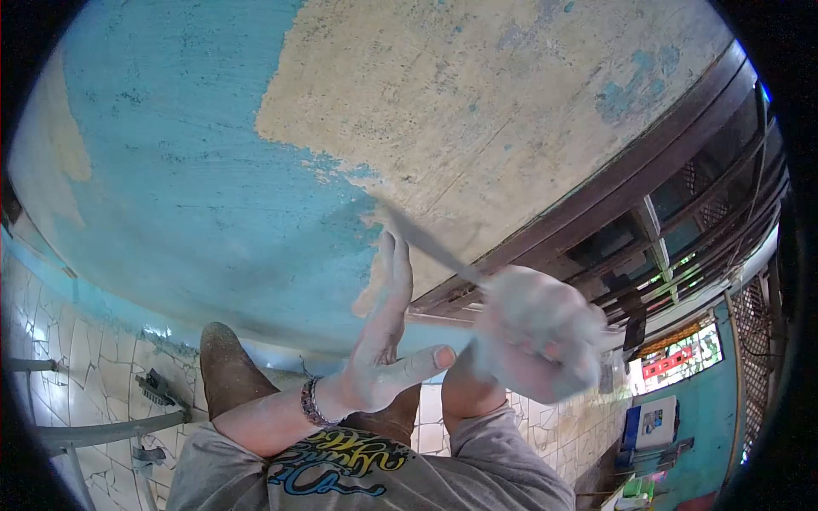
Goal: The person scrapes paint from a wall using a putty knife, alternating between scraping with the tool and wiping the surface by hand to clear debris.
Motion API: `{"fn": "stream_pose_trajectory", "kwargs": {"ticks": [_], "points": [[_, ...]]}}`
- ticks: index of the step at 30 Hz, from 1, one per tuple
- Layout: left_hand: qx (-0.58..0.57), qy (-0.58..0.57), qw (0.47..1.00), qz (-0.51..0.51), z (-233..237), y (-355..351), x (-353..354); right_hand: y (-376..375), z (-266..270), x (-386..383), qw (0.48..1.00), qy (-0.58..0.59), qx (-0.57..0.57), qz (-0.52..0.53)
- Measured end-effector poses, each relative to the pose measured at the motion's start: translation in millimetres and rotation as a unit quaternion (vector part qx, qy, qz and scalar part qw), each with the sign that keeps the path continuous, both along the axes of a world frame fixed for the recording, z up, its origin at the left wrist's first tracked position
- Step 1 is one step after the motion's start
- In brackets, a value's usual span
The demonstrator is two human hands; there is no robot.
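My right hand (537, 336), dusty white and smeared by motion, is closed around the handle of a long, narrow metal blade that looks like a knife (430, 244). The handle is hidden inside the fist. The blade's tip points up and left to the ragged edge of the paint on the wall; contact is hard to judge. Blue paint (187, 187) covers the wall's left part, and a beige stripped area (409, 94) lies to the right. My left hand (379, 341), also dusty, has its fingers stretched out and thumb apart, close to the wall below the blade. It holds nothing.
A dark wooden window frame (630, 166) with slats runs along the right. A metal chair or stand (111, 434) is at lower left, near a dark brush-like object (158, 388) on the cracked-tile floor (98, 341). A white and blue box (652, 423) is at lower right.
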State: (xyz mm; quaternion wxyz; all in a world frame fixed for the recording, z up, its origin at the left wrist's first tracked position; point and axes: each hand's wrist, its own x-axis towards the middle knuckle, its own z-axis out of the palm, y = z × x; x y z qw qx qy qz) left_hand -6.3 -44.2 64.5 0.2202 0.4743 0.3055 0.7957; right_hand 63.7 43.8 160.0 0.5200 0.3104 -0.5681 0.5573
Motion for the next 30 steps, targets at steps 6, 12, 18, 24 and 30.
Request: {"fn": "stream_pose_trajectory", "kwargs": {"ticks": [6, 12, 18, 24, 30], "points": [[0.006, 0.022, 1.0, 0.005, 2.5, -0.6, -2.1, -3.9, -1.6, -5.1, 0.997, -0.059, 0.049, -0.03], [-0.014, 0.034, 0.998, 0.057, -6.6, -1.4, -4.0, -4.4, -14.3, -4.3, 0.999, -0.03, 0.011, -0.028], [0.012, 0.005, 1.0, 0.025, -1.2, 0.6, -3.3, 2.7, -22.5, -5.3, 0.999, -0.028, -0.012, 0.017], [-0.03, 0.06, 0.997, 0.034, -7.0, -5.5, -3.7, 5.6, -15.2, -0.2, 0.999, 0.026, 0.018, -0.008], [-0.024, 0.032, 0.999, 0.023, -5.4, -6.0, 2.9, -5.0, -11.7, 13.1, 0.998, 0.053, -0.038, 0.006]]}}
